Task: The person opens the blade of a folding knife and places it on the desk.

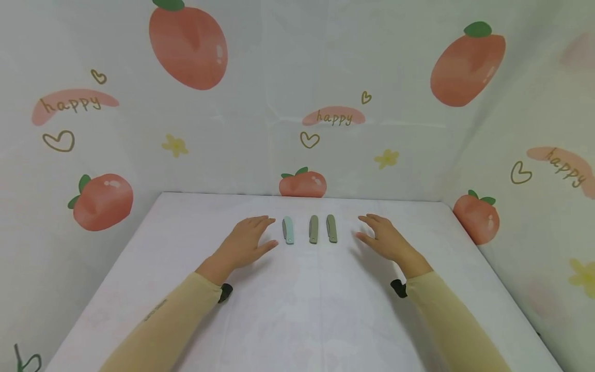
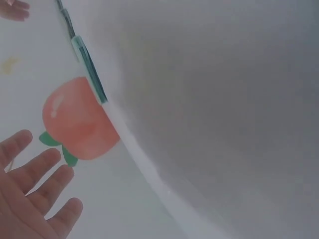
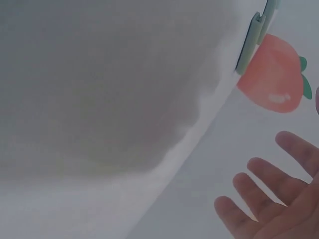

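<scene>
Three slim folded items that look like folding knives lie side by side on the white table point(image 1: 297, 310), roughly parallel. The leftmost is a light blue folding knife point(image 1: 288, 230); an olive green folding knife point(image 1: 313, 229) lies in the middle, and a second olive green folding knife point(image 1: 332, 228) lies at the right. My left hand point(image 1: 248, 240) hovers just left of the blue one, fingers extended and empty. On the other side, my right hand point(image 1: 383, 237) is held over the table, apart from the right green one, its fingers spread and holding nothing.
A white cloth backdrop point(image 1: 260, 155) printed with red fruit, hearts and flowers rises behind the table and along both sides. The table's back edge runs a short way beyond the knives. Dark wrist straps show at both cuffs.
</scene>
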{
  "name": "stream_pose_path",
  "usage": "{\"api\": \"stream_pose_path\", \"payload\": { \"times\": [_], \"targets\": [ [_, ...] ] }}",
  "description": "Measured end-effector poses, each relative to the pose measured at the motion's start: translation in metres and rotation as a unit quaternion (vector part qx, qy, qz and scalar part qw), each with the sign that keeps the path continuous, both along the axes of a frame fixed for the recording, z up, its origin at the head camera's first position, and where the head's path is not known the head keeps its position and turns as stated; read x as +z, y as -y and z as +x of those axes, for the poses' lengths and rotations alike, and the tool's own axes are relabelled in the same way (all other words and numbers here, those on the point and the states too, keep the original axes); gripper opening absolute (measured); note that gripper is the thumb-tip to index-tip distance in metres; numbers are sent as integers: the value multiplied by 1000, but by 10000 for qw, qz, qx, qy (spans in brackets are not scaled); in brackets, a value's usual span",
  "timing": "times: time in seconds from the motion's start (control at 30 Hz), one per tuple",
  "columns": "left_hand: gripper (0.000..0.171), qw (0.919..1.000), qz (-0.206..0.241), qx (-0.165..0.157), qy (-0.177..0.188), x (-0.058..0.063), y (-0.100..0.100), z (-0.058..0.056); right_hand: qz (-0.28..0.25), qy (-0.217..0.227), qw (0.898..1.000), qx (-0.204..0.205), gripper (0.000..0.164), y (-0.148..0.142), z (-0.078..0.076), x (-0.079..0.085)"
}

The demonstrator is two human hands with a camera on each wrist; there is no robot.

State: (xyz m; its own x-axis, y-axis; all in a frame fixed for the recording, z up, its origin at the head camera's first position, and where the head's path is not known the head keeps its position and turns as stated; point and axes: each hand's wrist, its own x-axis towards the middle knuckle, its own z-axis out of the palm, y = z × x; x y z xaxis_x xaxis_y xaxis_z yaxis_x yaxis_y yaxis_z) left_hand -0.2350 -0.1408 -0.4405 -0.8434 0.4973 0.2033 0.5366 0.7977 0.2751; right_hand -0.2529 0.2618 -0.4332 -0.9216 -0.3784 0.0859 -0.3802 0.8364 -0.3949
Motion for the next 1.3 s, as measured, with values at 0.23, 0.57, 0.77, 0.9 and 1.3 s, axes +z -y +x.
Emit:
{"api": "stream_pose_path", "payload": {
  "times": [0.23,0.57,0.77,0.9,1.3],
  "targets": [
    [53,9998,183,-75,-42,0,-16,-7,-319,-97,9994,-82,51,10,-11,-2],
    [46,9995,273,-131,59,2,-44,-12,-569,-229,9981,-116,43,22,-24,-1],
    [44,9994,231,-20,266,-1,-60,-16,-565,-63,9982,-166,41,30,-33,-3],
    [43,9992,263,4,312,0,-68,-17,-478,111,9987,-160,40,37,-39,0],
    [41,9981,301,96,524,-6,-91,-25,-395,600,9973,-163,35,55,-63,-5]
  ]
}}
